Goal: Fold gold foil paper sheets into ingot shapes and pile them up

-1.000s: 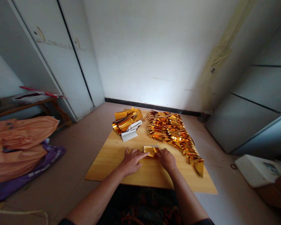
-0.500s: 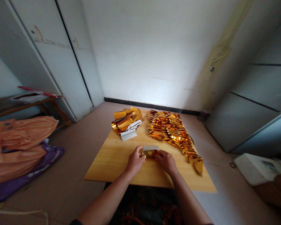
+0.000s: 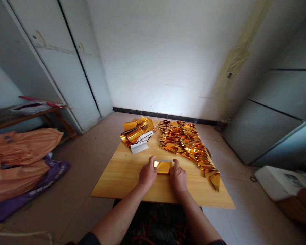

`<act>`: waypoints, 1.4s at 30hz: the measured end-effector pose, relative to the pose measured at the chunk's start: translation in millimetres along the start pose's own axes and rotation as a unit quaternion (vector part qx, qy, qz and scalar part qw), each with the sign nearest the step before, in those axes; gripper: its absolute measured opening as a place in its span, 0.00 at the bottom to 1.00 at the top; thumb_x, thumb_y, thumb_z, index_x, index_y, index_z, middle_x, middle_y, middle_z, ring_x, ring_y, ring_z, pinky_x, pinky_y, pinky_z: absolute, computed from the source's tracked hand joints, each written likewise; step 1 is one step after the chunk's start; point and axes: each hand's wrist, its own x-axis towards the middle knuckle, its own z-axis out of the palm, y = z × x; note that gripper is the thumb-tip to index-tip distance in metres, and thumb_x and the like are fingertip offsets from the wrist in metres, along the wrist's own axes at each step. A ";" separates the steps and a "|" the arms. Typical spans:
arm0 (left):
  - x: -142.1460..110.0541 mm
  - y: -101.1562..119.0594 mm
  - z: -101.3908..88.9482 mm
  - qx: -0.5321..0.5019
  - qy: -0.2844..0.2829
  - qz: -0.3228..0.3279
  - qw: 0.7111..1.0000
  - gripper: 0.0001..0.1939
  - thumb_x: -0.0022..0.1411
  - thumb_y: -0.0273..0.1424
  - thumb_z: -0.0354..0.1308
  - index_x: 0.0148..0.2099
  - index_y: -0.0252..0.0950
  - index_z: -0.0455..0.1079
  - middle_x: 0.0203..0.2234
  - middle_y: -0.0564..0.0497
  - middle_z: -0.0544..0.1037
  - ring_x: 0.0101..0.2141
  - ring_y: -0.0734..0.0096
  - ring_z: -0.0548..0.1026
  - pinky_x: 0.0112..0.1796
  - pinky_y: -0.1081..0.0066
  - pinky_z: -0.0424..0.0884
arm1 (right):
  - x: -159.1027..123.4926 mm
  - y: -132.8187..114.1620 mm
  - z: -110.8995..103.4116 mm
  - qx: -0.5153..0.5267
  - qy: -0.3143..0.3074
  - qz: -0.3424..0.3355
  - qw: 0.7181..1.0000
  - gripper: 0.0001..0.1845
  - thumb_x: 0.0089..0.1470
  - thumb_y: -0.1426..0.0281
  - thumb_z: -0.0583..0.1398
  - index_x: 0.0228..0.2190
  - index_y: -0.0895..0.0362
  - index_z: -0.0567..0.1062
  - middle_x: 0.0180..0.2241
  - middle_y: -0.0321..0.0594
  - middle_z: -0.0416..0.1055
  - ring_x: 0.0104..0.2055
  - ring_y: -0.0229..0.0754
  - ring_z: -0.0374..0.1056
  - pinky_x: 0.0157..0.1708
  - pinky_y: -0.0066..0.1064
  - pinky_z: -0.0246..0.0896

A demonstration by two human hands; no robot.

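A small sheet of gold foil paper (image 3: 163,167), shiny side up with a pale strip along its far edge, is stretched between my hands above the wooden board (image 3: 122,178). My left hand (image 3: 148,173) grips its left end, fingers closed. At its right end, my right hand (image 3: 177,174) holds it between thumb and fingers. Beyond my left hand lies a loose pile of gold foil sheets (image 3: 135,133), some with white backs showing. Rows of folded gold foil pieces (image 3: 185,137) cover the board's far right side, running down toward its right edge.
Orange cloth or plastic (image 3: 22,146) and a purple bag (image 3: 48,175) lie at the left, below a low wooden bench (image 3: 57,117). A white box (image 3: 277,182) stands on the floor at the right. Behind are a white wall (image 3: 153,61) and grey cabinets (image 3: 73,61).
The foil sheet, curved and darker before, now lies flatter with its gold face bright. Its pale far strip looks narrower. My right hand has turned and moved slightly left.
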 end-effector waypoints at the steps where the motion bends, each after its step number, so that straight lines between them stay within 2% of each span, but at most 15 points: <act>1: -0.3 1.1 -0.8 0.011 0.005 -0.003 1.000 0.26 0.59 0.29 0.52 0.60 0.40 0.54 0.33 0.49 0.77 0.35 0.65 0.76 0.33 0.72 0.65 | 0.1 -1.0 1.0 -0.008 0.005 -0.003 1.000 0.17 0.60 0.73 0.48 0.51 0.60 0.61 0.30 0.45 0.75 0.33 0.43 0.71 0.34 0.29 0.56; 4: -2.8 0.3 -1.7 0.015 0.001 0.009 1.000 0.26 0.60 0.32 0.52 0.60 0.39 0.53 0.33 0.49 0.77 0.34 0.64 0.75 0.31 0.72 0.64 | 2.2 -2.5 0.5 -0.017 0.004 -0.020 1.000 0.15 0.61 0.73 0.47 0.48 0.59 0.62 0.29 0.44 0.74 0.32 0.42 0.72 0.33 0.28 0.56; 9: -9.6 -7.0 -2.4 0.014 -0.034 0.055 0.998 0.25 0.58 0.27 0.52 0.58 0.46 0.56 0.31 0.54 0.76 0.32 0.70 0.75 0.29 0.76 0.62 | 7.7 -1.9 -8.0 0.001 -0.027 -0.033 0.999 0.12 0.63 0.69 0.44 0.44 0.56 0.63 0.33 0.42 0.75 0.32 0.40 0.72 0.28 0.27 0.54; 13: -7.4 -5.6 -5.6 0.028 -0.042 0.040 0.998 0.26 0.58 0.25 0.51 0.58 0.47 0.55 0.34 0.53 0.77 0.33 0.70 0.75 0.30 0.76 0.62 | 8.1 3.2 -15.5 0.046 -0.057 -0.022 0.997 0.14 0.61 0.64 0.48 0.47 0.54 0.61 0.32 0.39 0.75 0.34 0.40 0.72 0.30 0.26 0.54; 16: -3.5 -3.0 -7.0 0.032 -0.054 0.019 0.998 0.27 0.57 0.26 0.53 0.59 0.46 0.55 0.36 0.53 0.77 0.34 0.71 0.75 0.30 0.77 0.63 | 6.8 6.8 -16.5 0.054 -0.073 -0.028 0.995 0.14 0.59 0.66 0.49 0.47 0.54 0.61 0.34 0.38 0.76 0.35 0.40 0.72 0.31 0.26 0.55; 22: -8.2 -6.3 -0.4 0.070 -0.026 0.038 0.996 0.21 0.63 0.28 0.49 0.57 0.48 0.61 0.41 0.52 0.78 0.40 0.70 0.75 0.38 0.75 0.65 | 11.2 4.5 -9.0 0.004 -0.059 -0.041 0.997 0.13 0.60 0.70 0.48 0.46 0.54 0.63 0.38 0.42 0.75 0.35 0.40 0.73 0.30 0.26 0.56; 28: -12.8 -11.1 2.8 0.101 -0.029 0.071 0.992 0.18 0.64 0.28 0.46 0.53 0.48 0.68 0.41 0.54 0.78 0.41 0.71 0.75 0.41 0.76 0.67 | 16.9 0.5 -11.4 -0.046 -0.077 -0.061 0.994 0.09 0.61 0.71 0.47 0.39 0.55 0.66 0.35 0.42 0.74 0.33 0.40 0.73 0.27 0.26 0.55; 34: -13.6 -6.7 4.8 0.153 -0.018 0.093 0.984 0.18 0.67 0.31 0.42 0.56 0.44 0.65 0.44 0.50 0.76 0.43 0.70 0.75 0.43 0.73 0.68 | 22.0 3.3 -12.2 -0.060 -0.101 -0.077 0.990 0.07 0.61 0.70 0.49 0.38 0.55 0.65 0.34 0.42 0.74 0.33 0.41 0.73 0.27 0.26 0.55; 37: -13.5 -2.2 6.9 0.172 -0.013 0.099 0.980 0.19 0.67 0.34 0.40 0.56 0.42 0.64 0.44 0.48 0.76 0.41 0.67 0.75 0.41 0.70 0.69 | 25.7 4.2 -12.3 -0.072 -0.111 -0.089 0.987 0.06 0.60 0.70 0.51 0.39 0.55 0.65 0.36 0.43 0.74 0.34 0.41 0.73 0.28 0.26 0.56; 42: -12.1 4.0 8.0 0.210 -0.030 0.097 0.972 0.20 0.68 0.36 0.38 0.56 0.42 0.63 0.41 0.46 0.76 0.38 0.65 0.76 0.38 0.68 0.70 | 29.2 2.9 -9.9 -0.103 -0.102 -0.101 0.984 0.09 0.61 0.72 0.47 0.40 0.57 0.66 0.34 0.46 0.74 0.34 0.44 0.74 0.27 0.28 0.58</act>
